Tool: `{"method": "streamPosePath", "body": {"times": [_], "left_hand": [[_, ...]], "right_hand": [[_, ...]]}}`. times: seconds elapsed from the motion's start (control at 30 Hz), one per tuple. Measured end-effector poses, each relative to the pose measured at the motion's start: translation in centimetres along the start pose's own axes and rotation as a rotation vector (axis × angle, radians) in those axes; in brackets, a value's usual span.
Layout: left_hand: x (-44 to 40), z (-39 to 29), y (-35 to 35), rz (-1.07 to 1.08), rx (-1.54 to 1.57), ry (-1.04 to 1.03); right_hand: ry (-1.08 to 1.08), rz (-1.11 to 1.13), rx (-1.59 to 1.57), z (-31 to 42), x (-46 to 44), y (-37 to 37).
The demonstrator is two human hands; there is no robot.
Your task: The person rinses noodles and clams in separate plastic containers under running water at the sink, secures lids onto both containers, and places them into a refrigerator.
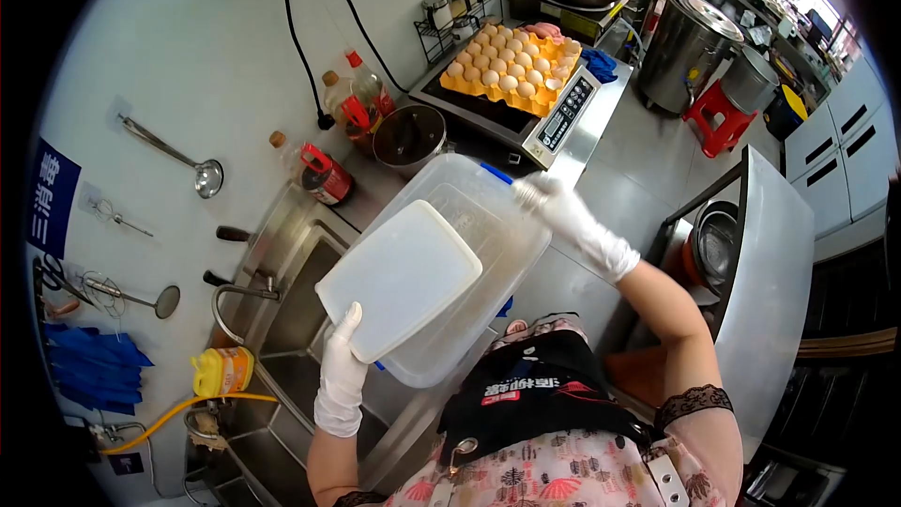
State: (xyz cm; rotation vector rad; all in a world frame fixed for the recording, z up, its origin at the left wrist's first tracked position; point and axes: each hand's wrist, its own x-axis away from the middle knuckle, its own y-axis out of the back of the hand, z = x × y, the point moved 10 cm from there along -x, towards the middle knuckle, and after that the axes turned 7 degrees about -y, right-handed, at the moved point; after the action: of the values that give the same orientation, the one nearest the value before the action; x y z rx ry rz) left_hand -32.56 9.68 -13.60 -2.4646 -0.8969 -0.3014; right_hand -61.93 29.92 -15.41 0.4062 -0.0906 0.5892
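Observation:
A white rectangular plastic container (pixel 404 277), its flat face toward me, lies over a larger translucent plastic box (pixel 502 258) with blue latches. My left hand (pixel 343 371), in a white glove, grips the lower left edge of the white container with the thumb on its face. The box is tilted, partly above the sink's edge. At its upper right corner, beside a blue latch, my right hand (pixel 568 216), also gloved, has its fingers curled on the rim. The fingertips there are slightly blurred.
The steel sink (pixel 305 268) lies left, with a faucet (pixel 225 305) and a yellow bottle (pixel 223 371). Beyond it stand a pot (pixel 410 139) and sauce bottles (pixel 324 174). An egg tray (pixel 511 66) rests on the induction cooker (pixel 568 122). A steel table (pixel 774 272) stands right.

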Motion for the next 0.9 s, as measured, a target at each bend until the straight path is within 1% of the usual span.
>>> {"method": "streamPosePath", "body": {"times": [0.03, 0.07, 0.13, 0.17, 0.2, 0.27, 0.3, 0.33, 0.37, 0.4, 0.43, 0.47, 0.53, 0.57, 0.6, 0.67, 0.8, 0.87, 0.9], "left_hand": [[0.2, 0.0, 0.6, -0.036, -0.065, -0.014], [0.3, 0.4, 0.8, -0.048, -0.061, -0.007], [0.3, 0.2, 0.8, -0.044, -0.171, -0.043], [0.3, 0.2, 0.7, -0.053, -0.169, -0.044], [0.3, 0.1, 0.5, -0.063, -0.177, -0.05], [0.2, 0.0, 0.2, -0.081, -0.183, -0.052], [0.1, 0.1, 0.4, -0.084, -0.213, -0.016], [0.0, 0.3, 0.4, -0.087, -0.244, 0.02], [0.2, -0.1, -0.1, -0.09, -0.317, 0.031], [0.2, 0.0, -0.2, -0.096, -0.32, 0.035], [0.1, -0.2, -0.1, -0.11, -0.375, 0.028], [0.0, -0.4, 0.0, -0.121, -0.428, 0.021], [-0.2, -0.4, 0.0, -0.12, -0.425, 0.017], [-0.3, -0.5, 0.0, -0.118, -0.421, 0.005], [-0.2, -0.3, 0.0, -0.125, -0.418, 0.015], [-0.1, -0.4, 0.2, -0.169, -0.408, 0.025], [-0.2, -0.5, 0.1, -0.187, -0.405, 0.011], [0.0, -0.7, 0.1, -0.196, -0.42, 0.006], [0.0, -0.7, 0.1, -0.2, -0.433, 0.001]], "right_hand": [[0.006, -0.021, 0.016, 0.3, -1.0, 1.4], [-0.016, 0.008, 0.057, -2.2, -3.6, 1.6], [-0.103, 0.063, 0.221, -4.4, -5.9, 1.2], [-0.166, 0.149, 0.204, -5.3, -6.6, 0.2], [-0.165, 0.158, 0.206, -5.7, -7.1, -0.1], [-0.235, 0.444, -0.024, -4.0, -5.9, -3.3], [-0.237, 0.501, -0.058, -2.7, -5.3, -3.8], [-0.242, 0.508, -0.058, -1.9, -5.0, -4.0], [-0.145, 0.528, 0.0, -0.6, -4.8, -4.2], [-0.048, 0.546, 0.056, 0.3, -4.8, -4.3], [-0.077, 0.633, 0.074, -1.7, -5.7, -5.3], [-0.082, 0.637, 0.07, -3.2, -6.3, -5.5], [0.071, 0.6, 0.152, -4.4, -7.2, -5.3], [0.054, 0.691, 0.086, -2.6, -5.6, -5.0], [0.045, 0.7, 0.085, -2.0, -4.9, -4.6], [0.018, 0.715, 0.265, -1.8, -4.1, -4.2], [-0.019, 0.787, 0.365, -0.3, -3.1, -2.2], [0.101, 0.727, 0.568, -0.6, -3.3, 1.2], [0.12, 0.795, 0.375, -0.2, -3.3, 2.6]]}}
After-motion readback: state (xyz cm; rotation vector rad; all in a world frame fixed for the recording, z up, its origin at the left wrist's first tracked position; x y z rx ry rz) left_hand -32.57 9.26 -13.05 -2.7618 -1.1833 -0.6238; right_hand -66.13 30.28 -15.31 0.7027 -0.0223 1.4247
